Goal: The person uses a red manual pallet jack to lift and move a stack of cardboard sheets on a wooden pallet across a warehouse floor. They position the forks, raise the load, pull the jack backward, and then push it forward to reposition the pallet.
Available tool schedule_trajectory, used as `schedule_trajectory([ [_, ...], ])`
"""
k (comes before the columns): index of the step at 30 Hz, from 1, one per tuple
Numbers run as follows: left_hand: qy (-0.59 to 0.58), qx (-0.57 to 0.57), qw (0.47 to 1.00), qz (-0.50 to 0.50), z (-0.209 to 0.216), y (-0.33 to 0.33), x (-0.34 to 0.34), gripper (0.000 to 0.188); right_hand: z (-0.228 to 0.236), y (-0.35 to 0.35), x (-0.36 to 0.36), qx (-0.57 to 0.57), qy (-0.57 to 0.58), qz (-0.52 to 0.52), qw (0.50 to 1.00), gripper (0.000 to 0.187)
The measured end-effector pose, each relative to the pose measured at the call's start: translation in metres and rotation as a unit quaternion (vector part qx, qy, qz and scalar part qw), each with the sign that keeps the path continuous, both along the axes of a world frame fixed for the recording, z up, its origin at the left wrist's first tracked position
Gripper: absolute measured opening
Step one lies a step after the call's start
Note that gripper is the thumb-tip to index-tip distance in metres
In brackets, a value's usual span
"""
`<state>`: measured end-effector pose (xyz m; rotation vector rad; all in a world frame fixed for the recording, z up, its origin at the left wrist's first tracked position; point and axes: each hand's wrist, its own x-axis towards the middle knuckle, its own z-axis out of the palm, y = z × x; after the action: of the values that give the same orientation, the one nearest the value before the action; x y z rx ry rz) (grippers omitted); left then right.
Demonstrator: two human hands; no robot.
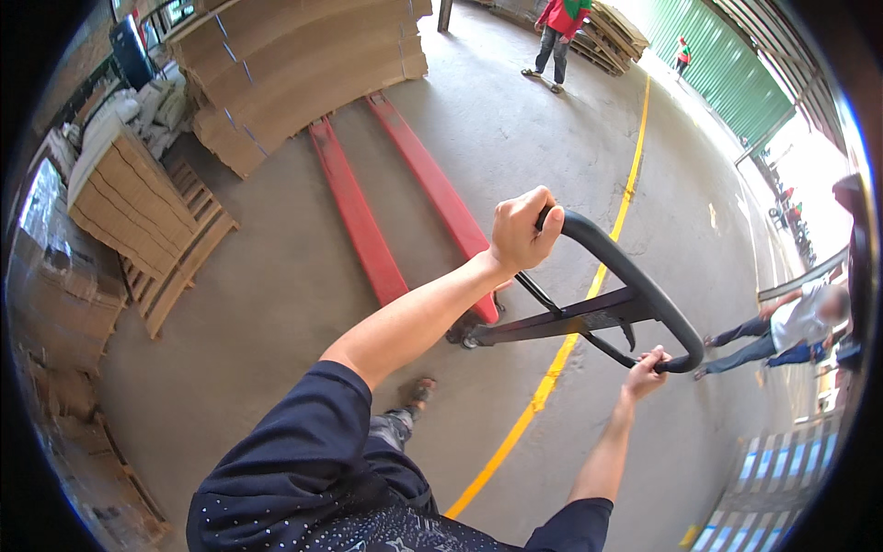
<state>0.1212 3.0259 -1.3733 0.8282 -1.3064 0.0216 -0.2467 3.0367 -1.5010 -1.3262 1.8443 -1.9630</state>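
My left hand [521, 230] grips the upper end of the black loop handle [635, 285] of a pallet jack. My right hand [646, 371] grips the lower end of the same handle. The jack's two red forks [386, 198] stretch away over the concrete floor, and their tips reach under a tall stack of flat brown cardboard sheets [303, 64]. My foot shows on the floor below the handle's shaft.
A second cardboard stack on a wooden pallet [138, 212] stands at the left. A yellow floor line [570, 340] runs diagonally past the jack. One person in red stands far off [559, 32]; another in a light shirt walks at the right [791, 327]. More pallets lie at the back [616, 37].
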Motion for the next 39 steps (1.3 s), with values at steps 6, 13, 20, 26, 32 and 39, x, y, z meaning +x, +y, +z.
schedule_trajectory([
  [6, -0.009, -0.001, 0.999, 0.042, 0.012, -0.136, 0.005, 0.038, 0.008, -0.176, 0.001, -0.015, 0.035, 0.063, 0.997, 0.03],
  [13, -0.012, 0.093, 0.99, 0.104, 0.024, -0.308, 0.035, 0.04, 0.022, -0.366, 0.041, -0.053, 0.009, 0.06, 0.997, 0.036],
  [20, 0.074, 0.12, 0.97, 0.198, 0.048, -0.452, 0.003, 0.037, 0.036, -0.604, 0.018, -0.005, 0.033, 0.224, 0.974, 0.035],
  [26, 0.025, 0.068, 0.962, 0.264, 0.046, -0.534, -0.011, 0.032, 0.069, -0.826, 0.063, 0.164, 0.054, 0.317, 0.933, 0.035],
  [32, 0.045, 0.033, 0.962, 0.268, 0.045, -0.615, -0.005, 0.027, 0.102, -0.978, 0.163, 0.257, 0.043, 0.412, 0.873, 0.025],
  [39, 0.017, -0.006, 0.946, 0.325, 0.039, -0.685, 0.032, 0.038, 0.101, -1.116, 0.308, 0.25, 0.056, 0.559, 0.789, 0.026],
])
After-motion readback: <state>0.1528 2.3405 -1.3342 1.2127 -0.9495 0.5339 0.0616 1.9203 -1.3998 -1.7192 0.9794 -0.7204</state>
